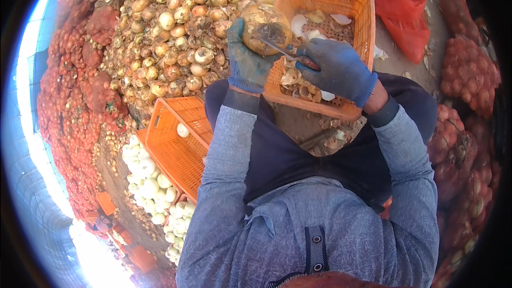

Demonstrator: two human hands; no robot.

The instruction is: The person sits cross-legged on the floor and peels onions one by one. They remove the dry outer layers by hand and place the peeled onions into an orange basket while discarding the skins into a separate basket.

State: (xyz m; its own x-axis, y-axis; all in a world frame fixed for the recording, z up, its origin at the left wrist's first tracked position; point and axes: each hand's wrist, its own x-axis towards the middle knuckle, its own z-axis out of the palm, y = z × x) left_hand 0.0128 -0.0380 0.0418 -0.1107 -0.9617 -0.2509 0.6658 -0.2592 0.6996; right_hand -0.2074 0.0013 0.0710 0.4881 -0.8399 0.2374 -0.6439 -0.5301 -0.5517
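Note:
My left hand (250, 62), in a blue work glove, grips a large yellow onion (266, 28) with a dark patch on its skin. In my gloved right hand (336, 66) is a knife (280, 49); its blade lies against or very close to the onion's lower side, and most of the handle is hidden by my fingers. Both hands are over the near left part of an orange plastic crate (368, 28). Onion skins (304, 88) and pale peel pieces (298, 25) lie inside that crate.
A big heap of unpeeled onions (176, 40) rises ahead on the left. Beside my left leg stands another orange crate (176, 152) with a peeled onion (183, 130), near many peeled white onions (150, 188). Red mesh sacks (470, 76) flank me; red netting (396, 4) lies ahead right.

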